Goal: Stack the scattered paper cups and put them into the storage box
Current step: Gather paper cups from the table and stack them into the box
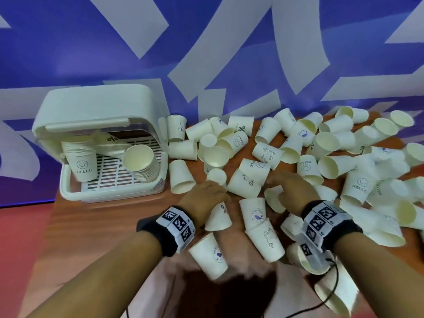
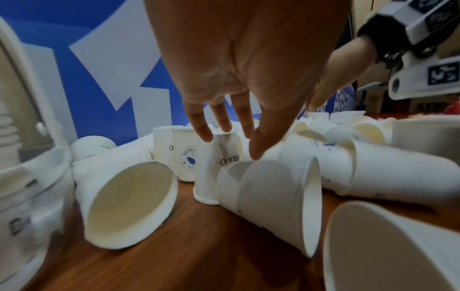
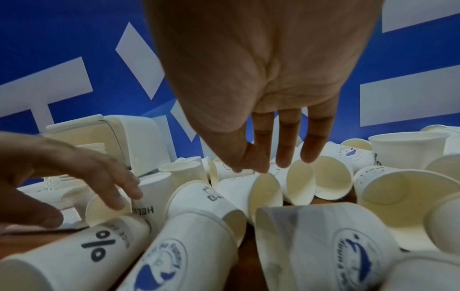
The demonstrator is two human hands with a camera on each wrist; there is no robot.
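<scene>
Head view is showing paper cups [image 1: 263,171] lying scattered across the wooden table [image 1: 75,228], beside the storage box [image 1: 101,143], which is holding two cup stacks [image 1: 80,157]. Left hand [image 1: 206,193] and right hand [image 1: 291,187] are hovering spread-fingered, gripping nothing.

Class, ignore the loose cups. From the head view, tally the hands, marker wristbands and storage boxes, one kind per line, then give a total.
Hands: 2, left hand and right hand
Marker wristbands: 2
Storage box: 1
Total: 5
</scene>
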